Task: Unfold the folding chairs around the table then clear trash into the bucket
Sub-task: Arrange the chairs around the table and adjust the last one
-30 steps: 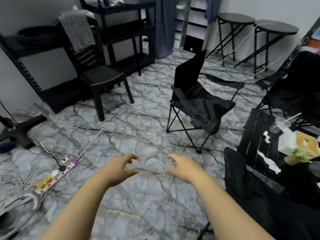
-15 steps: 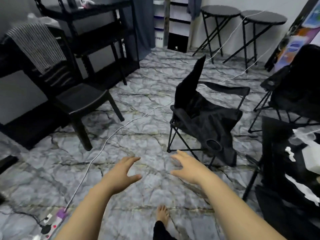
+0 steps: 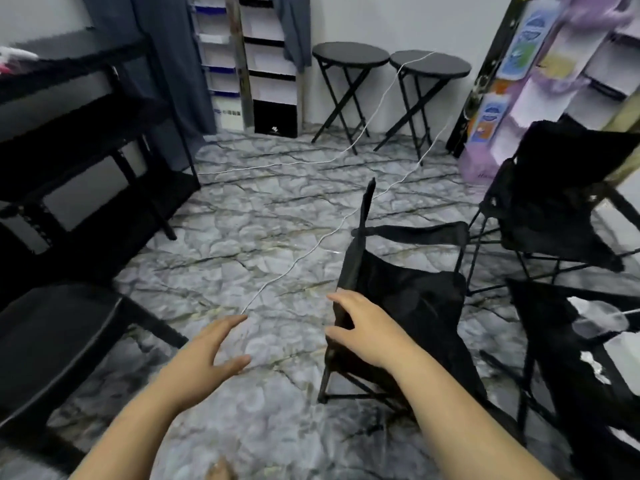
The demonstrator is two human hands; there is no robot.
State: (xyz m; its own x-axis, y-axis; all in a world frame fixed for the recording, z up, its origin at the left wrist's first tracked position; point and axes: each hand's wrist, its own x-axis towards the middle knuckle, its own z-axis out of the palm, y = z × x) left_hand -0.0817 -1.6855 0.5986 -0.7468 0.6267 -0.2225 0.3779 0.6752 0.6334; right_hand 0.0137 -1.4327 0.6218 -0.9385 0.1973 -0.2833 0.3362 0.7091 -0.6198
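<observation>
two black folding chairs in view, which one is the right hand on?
The near folding chair at centre: the right hand rests at its left edge. The other folding chair stands farther back at right, untouched. The left hand is open over the floor.

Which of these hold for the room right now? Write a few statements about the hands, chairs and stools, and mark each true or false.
1. The right hand is at the near edge of the black folding chair. True.
2. The left hand grips that chair too. False: it is open over the floor, touching nothing.
3. Two round black stools stand by the far wall. True.
4. A white cable lies coiled on the chair seat. False: it runs across the floor.
</observation>
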